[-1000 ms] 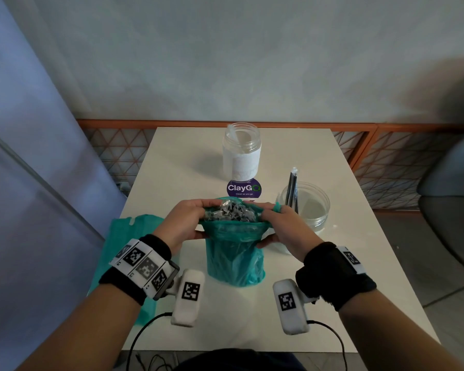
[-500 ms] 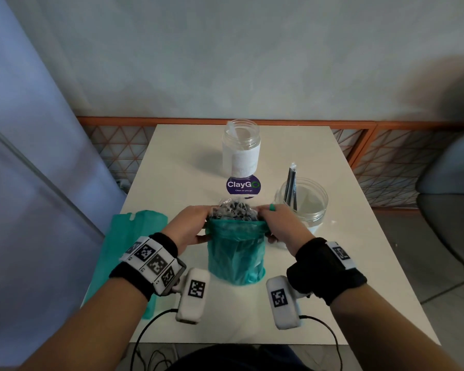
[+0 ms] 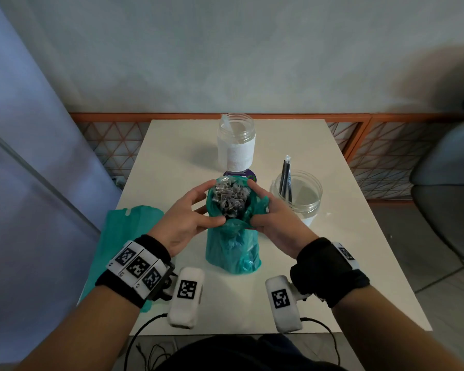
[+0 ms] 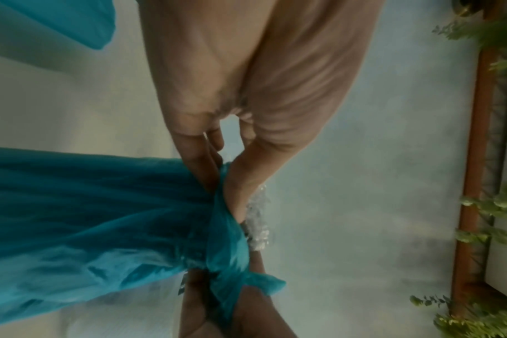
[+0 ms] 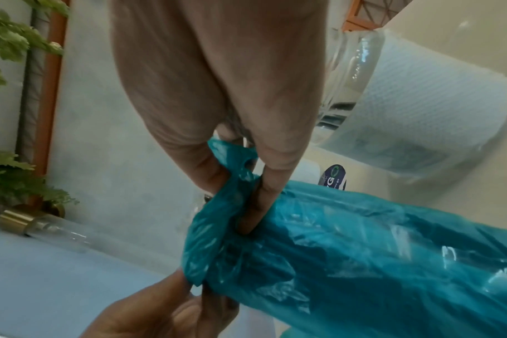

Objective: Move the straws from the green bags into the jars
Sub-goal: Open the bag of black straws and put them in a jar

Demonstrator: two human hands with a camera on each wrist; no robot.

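Both hands, left (image 3: 184, 219) and right (image 3: 275, 219), are closed on the green bag (image 3: 232, 253); its rim is pinched. Wrapped straws (image 3: 229, 200) are exposed between them.

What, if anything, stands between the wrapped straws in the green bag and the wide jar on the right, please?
Only the green bag, whose rim both hands grip around the wrapped straws. The right hand lies toward the open wide jar.

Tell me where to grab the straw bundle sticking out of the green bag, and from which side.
Judging by its pose, grip the straw bundle around its exposed wrapped tops, coming straight down from above. It stands upright in the green bag, whose rim the left hand and right hand hold rolled down, so only the tops are free.
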